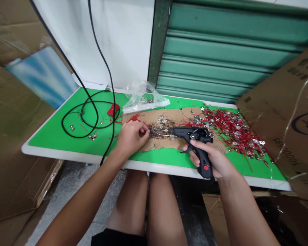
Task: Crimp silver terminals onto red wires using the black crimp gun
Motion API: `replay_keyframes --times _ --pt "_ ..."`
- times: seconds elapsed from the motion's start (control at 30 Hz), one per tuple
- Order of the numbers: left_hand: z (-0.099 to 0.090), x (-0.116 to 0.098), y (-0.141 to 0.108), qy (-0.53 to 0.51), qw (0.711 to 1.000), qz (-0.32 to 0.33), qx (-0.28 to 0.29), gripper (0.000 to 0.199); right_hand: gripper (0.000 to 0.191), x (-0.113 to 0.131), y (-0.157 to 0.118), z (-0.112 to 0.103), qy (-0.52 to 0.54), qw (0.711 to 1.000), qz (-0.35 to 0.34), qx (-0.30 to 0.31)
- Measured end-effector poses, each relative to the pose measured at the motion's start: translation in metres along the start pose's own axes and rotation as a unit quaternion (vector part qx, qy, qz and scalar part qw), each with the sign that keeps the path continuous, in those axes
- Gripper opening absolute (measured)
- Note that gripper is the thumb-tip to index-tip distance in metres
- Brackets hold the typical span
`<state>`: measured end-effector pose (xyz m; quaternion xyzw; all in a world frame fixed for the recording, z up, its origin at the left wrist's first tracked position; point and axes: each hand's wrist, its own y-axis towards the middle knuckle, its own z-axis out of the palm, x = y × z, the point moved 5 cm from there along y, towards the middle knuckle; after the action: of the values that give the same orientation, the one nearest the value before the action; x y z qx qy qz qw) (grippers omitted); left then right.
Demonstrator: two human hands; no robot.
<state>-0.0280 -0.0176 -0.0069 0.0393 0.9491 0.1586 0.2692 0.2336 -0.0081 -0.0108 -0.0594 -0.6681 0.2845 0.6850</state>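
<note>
My right hand (pixel 210 155) is wrapped around the grip of a black soldering gun (pixel 191 133), fingers at its trigger. The gun points left, and its metal tip and thin feed tube end close to my left fingertips. Thumb and fingers of my left hand (pixel 133 137) are pinched together over a cardboard sheet (pixel 179 115); what they hold is hidden. Red wires (pixel 135 117) lie just behind that hand. Dark scorch marks and a few small metal terminals (pixel 162 120) show on the cardboard by the tip.
A large heap of red wires with metal terminals (pixel 236 131) covers the green tabletop's (pixel 50 135) right side. At the back lies a clear plastic bag (pixel 143 97). Black cable (pixel 110 78) hangs down and coils at left, near a red block (pixel 113 110). Cardboard boxes (pixel 295 130) flank the table.
</note>
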Motion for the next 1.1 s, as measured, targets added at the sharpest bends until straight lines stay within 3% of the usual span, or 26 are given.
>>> replay_keyframes --times 0.37,0.83,1.1 --pt "0.0001 0.0011 -0.0004 -0.011 1.0 0.005 -0.015 0.01 0.05 -0.0003 -0.0028 -0.0014 -0.018 0.999 0.014 -0.04" --pt "0.0007 0.002 -0.0011 -0.02 0.999 0.013 -0.024 0.011 0.053 0.0005 -0.0037 -0.0001 -0.057 0.997 0.032 -0.037" --pt "0.0011 0.0032 -0.0004 -0.025 0.999 0.01 -0.019 0.01 0.051 0.0012 -0.0036 -0.0013 -0.027 0.998 0.027 -0.052"
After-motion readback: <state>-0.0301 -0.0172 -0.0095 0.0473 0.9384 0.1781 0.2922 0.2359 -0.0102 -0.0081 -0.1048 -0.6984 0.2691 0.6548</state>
